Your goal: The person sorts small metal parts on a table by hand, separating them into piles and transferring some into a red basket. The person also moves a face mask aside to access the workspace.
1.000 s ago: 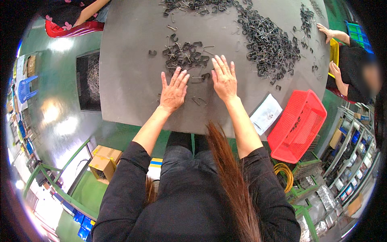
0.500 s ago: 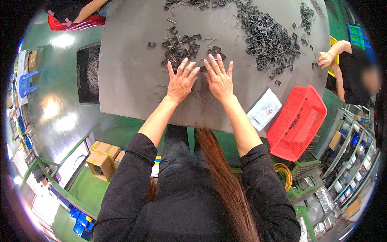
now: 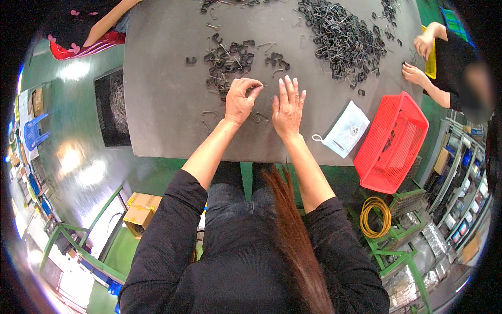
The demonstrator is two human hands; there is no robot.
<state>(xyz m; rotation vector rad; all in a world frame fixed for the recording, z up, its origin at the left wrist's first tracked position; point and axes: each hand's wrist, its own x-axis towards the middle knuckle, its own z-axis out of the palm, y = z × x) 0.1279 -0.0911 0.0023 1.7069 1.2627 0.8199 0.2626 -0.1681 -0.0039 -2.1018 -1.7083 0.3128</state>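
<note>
My left hand (image 3: 241, 100) is closed in a pinch, thumb against the forefinger, just above the grey table (image 3: 172, 115). Whatever sits between those fingertips is too small to make out. My right hand (image 3: 288, 109) lies flat beside it, fingers stretched out and holding nothing. Beyond my left hand is a small pile of black hook-shaped parts (image 3: 228, 58), mixed with thin wire pieces. A few more black hooks (image 3: 277, 60) lie past my right fingertips. Bent metal wires (image 3: 258, 117) are on the tabletop between my wrists.
A large heap of black hooks (image 3: 342, 42) covers the far right. Near the right edge are a light-blue face mask (image 3: 346, 128) and a red plastic basket (image 3: 392, 144) with some dark parts inside. A co-worker's hands (image 3: 418, 60) are at the right edge; another person's arm (image 3: 107, 26) is far left.
My left hand has gone from spread fingers to a pinch. My right hand has drawn back slightly from the hooks, its fingers closer together. The co-worker's second hand now shows at the table edge.
</note>
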